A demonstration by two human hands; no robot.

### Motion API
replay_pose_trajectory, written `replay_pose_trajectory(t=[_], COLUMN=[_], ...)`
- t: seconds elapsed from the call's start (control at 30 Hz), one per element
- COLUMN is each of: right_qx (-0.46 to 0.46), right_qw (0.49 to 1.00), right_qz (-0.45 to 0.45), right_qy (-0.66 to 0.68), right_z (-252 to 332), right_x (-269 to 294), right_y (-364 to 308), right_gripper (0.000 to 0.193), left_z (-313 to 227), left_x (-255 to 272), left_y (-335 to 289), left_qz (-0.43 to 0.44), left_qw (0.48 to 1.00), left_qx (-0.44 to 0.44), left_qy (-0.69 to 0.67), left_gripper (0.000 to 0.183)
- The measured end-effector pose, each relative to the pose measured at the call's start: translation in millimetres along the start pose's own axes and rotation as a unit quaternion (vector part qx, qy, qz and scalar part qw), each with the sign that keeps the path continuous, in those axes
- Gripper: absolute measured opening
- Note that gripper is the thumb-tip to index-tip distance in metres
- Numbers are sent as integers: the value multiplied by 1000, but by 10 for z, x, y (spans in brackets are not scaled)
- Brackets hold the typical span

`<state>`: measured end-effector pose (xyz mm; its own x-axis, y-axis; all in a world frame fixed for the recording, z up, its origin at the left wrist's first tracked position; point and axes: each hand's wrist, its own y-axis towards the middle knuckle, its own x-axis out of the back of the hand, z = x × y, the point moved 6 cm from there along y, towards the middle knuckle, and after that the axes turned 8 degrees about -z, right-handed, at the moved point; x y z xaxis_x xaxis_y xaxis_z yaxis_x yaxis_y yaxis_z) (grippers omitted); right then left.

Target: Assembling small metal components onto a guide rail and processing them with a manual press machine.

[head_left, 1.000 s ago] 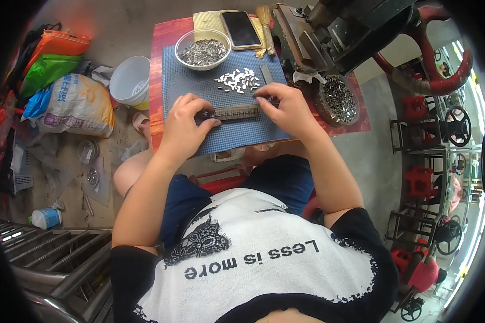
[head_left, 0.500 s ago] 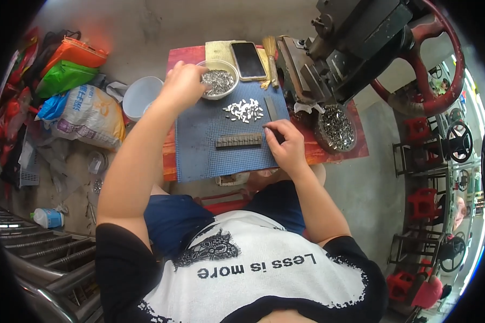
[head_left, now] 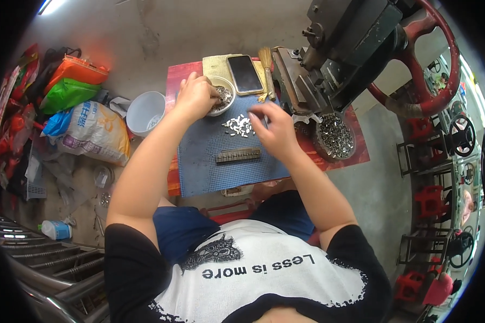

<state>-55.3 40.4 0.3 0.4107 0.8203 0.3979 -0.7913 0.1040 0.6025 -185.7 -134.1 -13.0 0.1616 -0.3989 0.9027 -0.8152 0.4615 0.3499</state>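
Observation:
My left hand (head_left: pixel 198 99) reaches over a round bowl (head_left: pixel 233 98) of small silver metal pins at the far side of the mat. Its fingers are curled down among the pins, and the fingertips are partly hidden. To the right, my right hand (head_left: pixel 276 128) hovers beside a loose pile of small, shiny short pieces (head_left: pixel 238 126). Its thumb and forefinger are drawn together; anything between them is too small to make out. Nearer to me, a slotted metal bar (head_left: pixel 238 155) lies crosswise on the blue textured mat (head_left: pixel 199 175), touched by neither hand.
Behind the bowl lie a phone (head_left: pixel 246 74) and a small straw brush (head_left: pixel 267 67). A dark machine (head_left: pixel 350 59) with a red handwheel (head_left: pixel 415 102) stands right, beside a tub of metal pieces (head_left: pixel 335 135). A white bucket (head_left: pixel 145 110) and sacks (head_left: pixel 94 129) are left.
My right hand has moved up and left, from beside the slotted bar to the edge of the pile. My left hand has dipped further into the bowl. The view has shifted slightly.

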Motion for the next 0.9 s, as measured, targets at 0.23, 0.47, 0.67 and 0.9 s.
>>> replay_pose_trajectory(t=[0.23,0.47,0.67,0.9], right_qx=[-13,14,-43,-207], right_qw=[964,968,970,954], right_qz=[181,200,222,201], right_qy=[-193,-148,-89,81], right_z=[-145,-123,-58,-485], right_x=[-755,-894,-805,-893], right_y=[702,831,901,924], right_gripper=[29,31,29,31], left_z=[159,182,251,153], left_x=[25,62,33,120], left_y=[-125,-106,-106,-134], left_qz=[-61,-98,-102,-122], left_qw=[981,966,938,952], left_qx=[38,37,50,24], left_qy=[-179,-237,-328,-280], left_gripper=[24,25,23,17])
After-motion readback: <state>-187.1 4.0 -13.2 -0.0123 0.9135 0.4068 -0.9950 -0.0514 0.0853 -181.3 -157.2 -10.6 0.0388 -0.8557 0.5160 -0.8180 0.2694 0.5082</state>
